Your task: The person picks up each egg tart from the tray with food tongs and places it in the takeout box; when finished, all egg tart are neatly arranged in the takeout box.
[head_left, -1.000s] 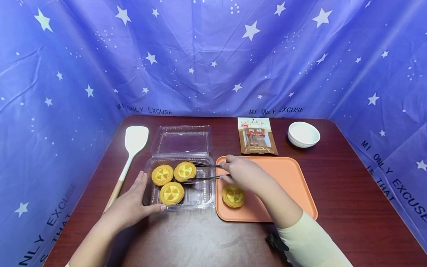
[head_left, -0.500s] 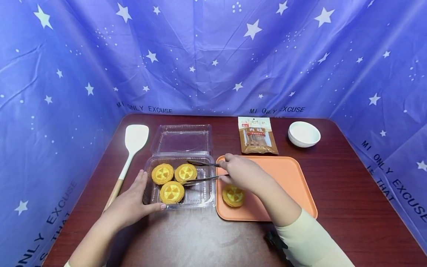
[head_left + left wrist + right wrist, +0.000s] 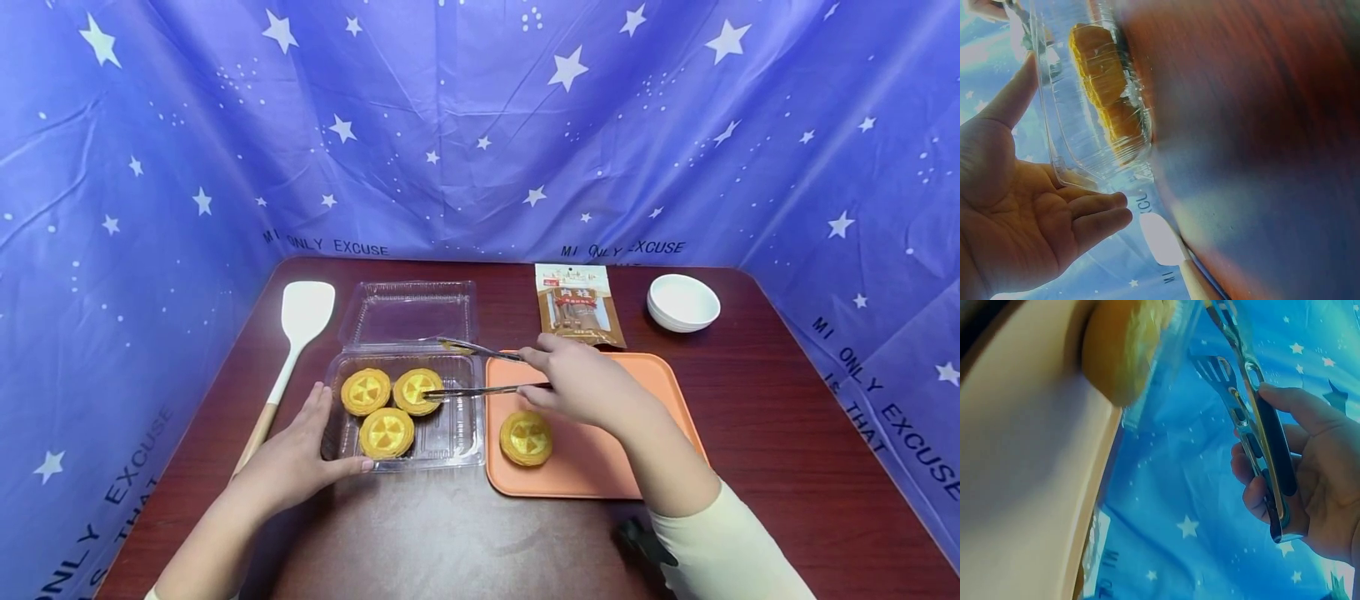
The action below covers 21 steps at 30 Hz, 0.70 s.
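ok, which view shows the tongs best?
Right wrist: the tongs show closest, from slotted tip to bent end. Head shows both prongs spread, handle end hidden by the right hand. Left wrist gives only a blurred scrap, top left.

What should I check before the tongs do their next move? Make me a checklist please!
1. Tongs held firmly? Cannot tell how firmly, but the right hand has its fingers around them.
2. Tart between the tongs? Not ok, if you want to lift one: they're spread apart with nothing between them.
3. Tongs' tip off the upper-right tart? Cannot tell; it overlaps the tart in the head view.
4. Left hand by the container? Ok: its thumb is at the front edge, fingers by the left side.
5. Lid out of the way? Ok, folded back.
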Available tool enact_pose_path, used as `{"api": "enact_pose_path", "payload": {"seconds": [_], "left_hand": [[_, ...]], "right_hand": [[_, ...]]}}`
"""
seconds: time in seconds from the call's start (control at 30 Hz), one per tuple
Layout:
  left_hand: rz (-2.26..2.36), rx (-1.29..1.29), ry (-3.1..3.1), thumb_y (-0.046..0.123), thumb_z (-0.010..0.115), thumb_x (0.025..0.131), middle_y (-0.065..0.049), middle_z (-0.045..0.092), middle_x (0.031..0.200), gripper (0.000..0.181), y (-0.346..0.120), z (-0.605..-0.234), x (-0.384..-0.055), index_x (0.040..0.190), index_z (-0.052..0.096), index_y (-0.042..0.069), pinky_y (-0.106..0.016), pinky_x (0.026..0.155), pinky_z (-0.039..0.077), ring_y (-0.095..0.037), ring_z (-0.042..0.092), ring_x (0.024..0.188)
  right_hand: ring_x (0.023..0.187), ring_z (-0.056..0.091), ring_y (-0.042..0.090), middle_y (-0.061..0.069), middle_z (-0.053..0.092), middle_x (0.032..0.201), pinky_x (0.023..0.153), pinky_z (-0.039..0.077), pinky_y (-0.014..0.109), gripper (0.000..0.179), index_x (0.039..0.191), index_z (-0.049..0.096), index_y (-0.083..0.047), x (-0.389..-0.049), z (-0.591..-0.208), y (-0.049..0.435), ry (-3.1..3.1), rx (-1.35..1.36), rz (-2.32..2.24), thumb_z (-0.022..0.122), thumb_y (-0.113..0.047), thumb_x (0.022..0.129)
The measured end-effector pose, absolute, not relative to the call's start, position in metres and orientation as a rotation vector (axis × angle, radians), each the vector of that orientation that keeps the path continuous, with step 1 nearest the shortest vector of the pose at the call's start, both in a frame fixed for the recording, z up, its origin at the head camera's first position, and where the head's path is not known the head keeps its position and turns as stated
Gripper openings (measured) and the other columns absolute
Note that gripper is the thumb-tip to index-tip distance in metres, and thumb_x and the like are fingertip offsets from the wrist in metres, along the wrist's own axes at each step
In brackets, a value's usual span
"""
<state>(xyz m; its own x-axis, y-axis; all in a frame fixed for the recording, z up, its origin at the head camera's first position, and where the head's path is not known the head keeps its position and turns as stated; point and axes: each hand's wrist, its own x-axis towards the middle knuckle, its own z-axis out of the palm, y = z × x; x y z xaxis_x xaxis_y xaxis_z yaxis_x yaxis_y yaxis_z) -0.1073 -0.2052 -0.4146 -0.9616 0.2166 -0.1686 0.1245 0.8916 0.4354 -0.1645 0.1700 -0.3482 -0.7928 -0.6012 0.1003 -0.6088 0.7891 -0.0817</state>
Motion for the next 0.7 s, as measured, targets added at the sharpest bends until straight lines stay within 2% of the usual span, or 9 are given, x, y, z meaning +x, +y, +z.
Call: {"api": "enact_pose_path", "payload": {"seconds": [0.1, 0.2, 0.3, 0.53, 0.7], "left_hand": [[0.637, 0.259, 2.843, 0.082, 0.061, 0.070, -0.029, 0.009, 0.161, 0.133, -0.204, -0.414, -0.107, 0.155, 0.008, -0.006, -0.063, 0.110, 0.031, -0.047, 0.023, 0.144], [0.640, 0.260, 2.841, 0.082, 0.061, 0.070, -0.029, 0.009, 0.160, 0.133, -0.204, -0.414, -0.107, 0.155, 0.008, -0.006, -0.064, 0.110, 0.030, -0.047, 0.023, 0.144], [0.642, 0.263, 2.843, 0.082, 0.061, 0.070, -0.029, 0.009, 0.160, 0.133, -0.204, -0.414, -0.107, 0.155, 0.008, -0.006, -0.064, 0.110, 0.030, -0.047, 0.023, 0.144], [0.644, 0.262, 2.845, 0.083, 0.060, 0.070, -0.029, 0.009, 0.160, 0.133, -0.204, -0.415, -0.106, 0.155, 0.008, -0.006, -0.064, 0.110, 0.030, -0.047, 0.022, 0.144], [0.644, 0.264, 2.848, 0.083, 0.060, 0.070, -0.030, 0.009, 0.160, 0.134, -0.204, -0.415, -0.106, 0.155, 0.009, -0.006, -0.063, 0.111, 0.028, -0.046, 0.020, 0.145]], "right_hand": [[0.075, 0.057, 0.017, 0.006, 0.058, 0.098, 0.073, 0.053, 0.038, 0.049, 0.126, 0.065, -0.004, -0.161, -0.346, 0.182, -2.889, 0.962, 0.226, 0.070, -0.036, 0.088], [0.089, 0.064, 0.023, 0.010, 0.062, 0.109, 0.081, 0.055, 0.042, 0.049, 0.126, 0.065, -0.004, -0.157, -0.345, 0.194, -2.876, 0.933, 0.264, 0.070, -0.035, 0.088], [0.096, 0.067, 0.026, 0.011, 0.063, 0.115, 0.084, 0.056, 0.044, 0.048, 0.125, 0.065, -0.004, -0.153, -0.345, 0.205, -2.849, 0.921, 0.271, 0.071, -0.035, 0.088], [0.075, 0.061, 0.010, 0.001, 0.064, 0.103, 0.068, 0.054, 0.036, 0.042, 0.120, 0.069, -0.011, -0.141, -0.345, 0.231, -2.826, 0.879, 0.282, 0.072, -0.035, 0.086], [0.081, 0.059, 0.010, -0.001, 0.063, 0.101, 0.073, 0.053, 0.034, 0.040, 0.119, 0.069, -0.011, -0.132, -0.348, 0.246, -2.869, 0.864, 0.338, 0.075, -0.032, 0.085]]}}
